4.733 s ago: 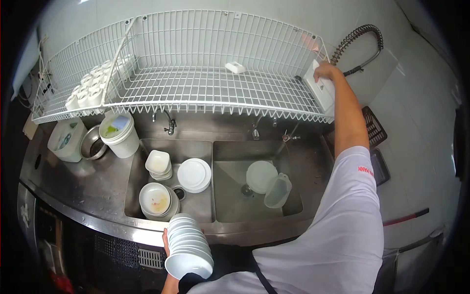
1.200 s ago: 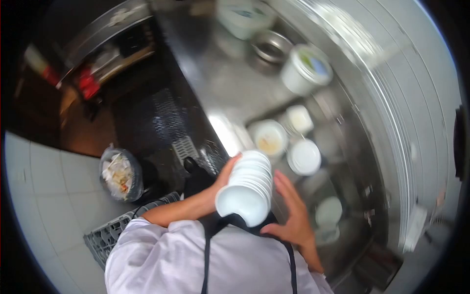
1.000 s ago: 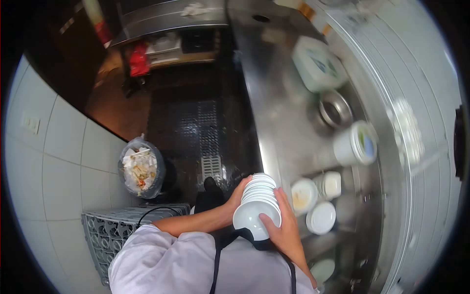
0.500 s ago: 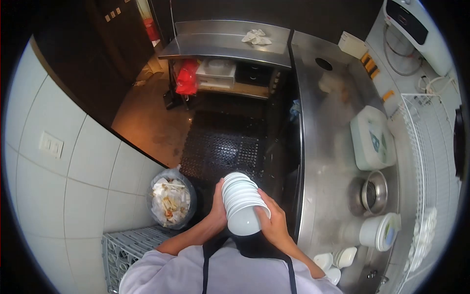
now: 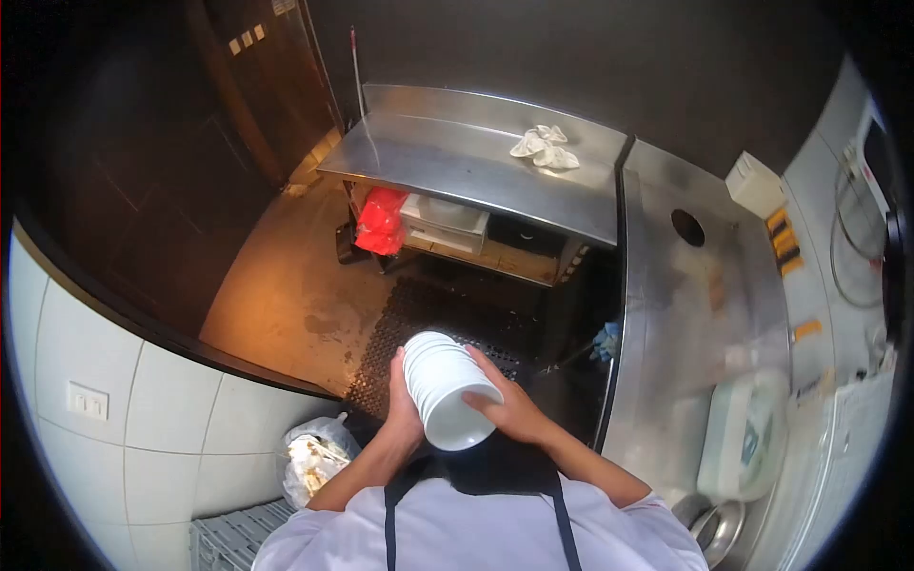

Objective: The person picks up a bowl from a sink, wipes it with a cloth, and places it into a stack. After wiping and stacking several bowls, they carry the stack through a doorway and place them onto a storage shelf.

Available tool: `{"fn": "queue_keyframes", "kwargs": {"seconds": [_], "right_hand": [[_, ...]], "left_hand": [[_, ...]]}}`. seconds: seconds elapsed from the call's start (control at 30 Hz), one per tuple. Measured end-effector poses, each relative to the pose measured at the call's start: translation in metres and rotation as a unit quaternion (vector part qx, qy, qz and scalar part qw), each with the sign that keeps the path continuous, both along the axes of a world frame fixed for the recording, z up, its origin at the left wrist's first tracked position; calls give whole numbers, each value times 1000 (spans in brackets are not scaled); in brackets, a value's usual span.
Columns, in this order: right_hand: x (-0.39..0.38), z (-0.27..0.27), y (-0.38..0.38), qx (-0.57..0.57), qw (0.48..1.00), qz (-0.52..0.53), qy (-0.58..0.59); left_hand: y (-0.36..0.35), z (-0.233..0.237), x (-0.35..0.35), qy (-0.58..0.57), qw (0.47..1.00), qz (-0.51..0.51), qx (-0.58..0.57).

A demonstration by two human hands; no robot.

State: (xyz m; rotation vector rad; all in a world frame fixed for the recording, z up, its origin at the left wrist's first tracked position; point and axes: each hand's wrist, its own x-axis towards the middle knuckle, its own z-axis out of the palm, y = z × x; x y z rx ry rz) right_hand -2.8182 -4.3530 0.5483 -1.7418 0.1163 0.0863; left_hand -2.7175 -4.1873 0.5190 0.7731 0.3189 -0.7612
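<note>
A nested stack of white bowls [image 5: 446,385] is held on its side in front of the body, its nearest bowl facing up toward me. My left hand [image 5: 402,404] wraps the left side of the stack. On the right side, my right hand [image 5: 505,400] grips it, with the thumb inside the rim of the nearest bowl. Below the bowls is a dark apron [image 5: 495,473]. A dark perforated floor mat [image 5: 381,357] lies beyond the stack.
A steel table [image 5: 457,167] with a crumpled white cloth [image 5: 545,147] stands ahead, red bags [image 5: 381,221] beneath it. Along the right runs a steel counter [image 5: 666,314] with a pale plastic container [image 5: 745,435] and metal bowl [image 5: 721,533]. A lined trash bin [image 5: 316,462] and grey rack [image 5: 238,538] are at lower left.
The view has tilted up and turned left, so the table sits lower in it and the white tubs at lower right have left it. Both hands still hold the bowls, which are tilted slightly differently.
</note>
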Motion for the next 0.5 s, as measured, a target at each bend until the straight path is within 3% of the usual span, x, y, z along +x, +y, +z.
{"fn": "queue_keyframes", "kwargs": {"seconds": [0.07,0.23,0.5], "right_hand": [[42,-7,-33,45,999,21,2],[135,-37,-94,125,991,-41,10],[327,-50,-201,181,957,-224,46]], "left_hand": [[-28,0,35,31,999,17,-29],[-98,-30,145,60,997,-8,-38],[-240,-91,382,-31,984,-174,31]]}}
